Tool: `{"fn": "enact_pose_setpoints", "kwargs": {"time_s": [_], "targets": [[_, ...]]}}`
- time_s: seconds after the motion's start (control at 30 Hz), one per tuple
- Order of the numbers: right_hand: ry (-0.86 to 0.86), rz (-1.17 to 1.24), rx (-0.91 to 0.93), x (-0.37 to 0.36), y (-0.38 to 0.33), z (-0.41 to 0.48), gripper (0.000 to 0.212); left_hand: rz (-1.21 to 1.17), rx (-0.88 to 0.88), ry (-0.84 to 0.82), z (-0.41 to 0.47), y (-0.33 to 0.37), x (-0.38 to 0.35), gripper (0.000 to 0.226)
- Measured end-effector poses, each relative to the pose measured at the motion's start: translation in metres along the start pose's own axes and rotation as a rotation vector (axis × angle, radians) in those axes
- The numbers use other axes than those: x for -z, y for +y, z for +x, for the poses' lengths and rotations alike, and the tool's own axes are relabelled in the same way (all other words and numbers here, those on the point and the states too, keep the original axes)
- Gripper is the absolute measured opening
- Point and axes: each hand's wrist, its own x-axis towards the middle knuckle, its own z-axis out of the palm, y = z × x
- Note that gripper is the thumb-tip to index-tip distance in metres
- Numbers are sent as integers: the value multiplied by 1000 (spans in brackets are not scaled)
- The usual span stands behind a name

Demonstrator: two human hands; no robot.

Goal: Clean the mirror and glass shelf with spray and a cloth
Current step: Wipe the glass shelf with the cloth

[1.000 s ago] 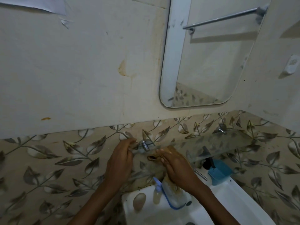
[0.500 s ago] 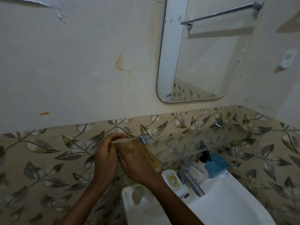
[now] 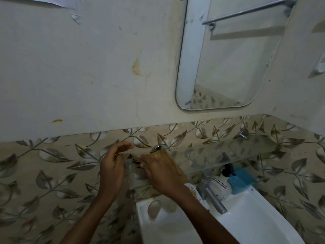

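Over the last second the right hand (image 3: 163, 173) has slid the cloth (image 3: 171, 158) leftward along the glass shelf (image 3: 228, 152) until it meets the left hand (image 3: 112, 169) at the shelf's end. Its fingers (image 3: 147, 161) lie flat and spread, pressing the tan cloth onto the glass and gripping nothing. The left hand's fingers (image 3: 123, 146) arch over the shelf's corner just beside them; whether they pinch the glass I cannot tell. Just beyond the right knuckles sits a metal bracket (image 3: 158, 147), so the pressing seems to fall near the overhang outside it. Leaning hard there could, I reckon, lever the pane in its clips or crack it, and the bare edge could nick a fingertip. A tap (image 3: 213, 198) and sink (image 3: 255, 208) wait underneath. The shelf lies flat, its long axis running along the wall from the fingers away to the right, its free end pointing at the left palm. The mirror (image 3: 228, 64) hangs well above, to the right.
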Motion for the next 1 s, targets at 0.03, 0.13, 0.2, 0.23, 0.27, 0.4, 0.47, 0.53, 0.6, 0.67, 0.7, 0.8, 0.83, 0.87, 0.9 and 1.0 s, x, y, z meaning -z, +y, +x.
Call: {"fn": "enact_pose_setpoints", "kwargs": {"time_s": [0.03,0.13,0.2,0.23,0.27,0.4,0.47,0.53,0.6,0.67,0.7,0.8,0.83,0.87,0.9,1.0], "targets": [[-15,7,22,-5,-10,5,32,-7,-8,-5,1,1,-4,45],[-58,211,151,-3,-20,-3,29,-10,-36,-11,5,3,-13,43],[-119,357,244,3,-11,-25,30,-16,-52,-13,6,3,-17,39],[-156,385,245,6,-1,-37,33,-26,-60,-13,6,3,-19,38],[-172,369,213,10,14,-48,36,-35,-66,-14,5,3,-20,37],[-48,236,19,29,82,-59,38,-70,-64,-23,6,3,-22,38],[8,161,-63,33,91,-41,34,-78,-40,-39,8,4,-24,43],[58,34,-113,27,85,-19,33,-66,-6,-85,11,5,-30,47],[128,-26,-75,20,71,-13,32,-22,12,-146,12,6,-37,46],[126,87,13,21,70,-27,30,31,27,-222,10,6,-43,43],[100,153,52,24,75,-37,32,45,44,-261,9,5,-45,41],[-19,225,37,37,109,-59,38,60,59,-310,8,3,-45,37],[-22,237,1,42,123,-61,37,69,51,-311,8,3,-44,37],[-8,242,-48,47,136,-60,36,83,41,-311,8,4,-44,36],[0,231,-115,51,146,-55,36,95,34,-311,6,5,-44,35],[43,113,-259,52,147,-24,30,126,10,-322,4,6,-44,31]]}}
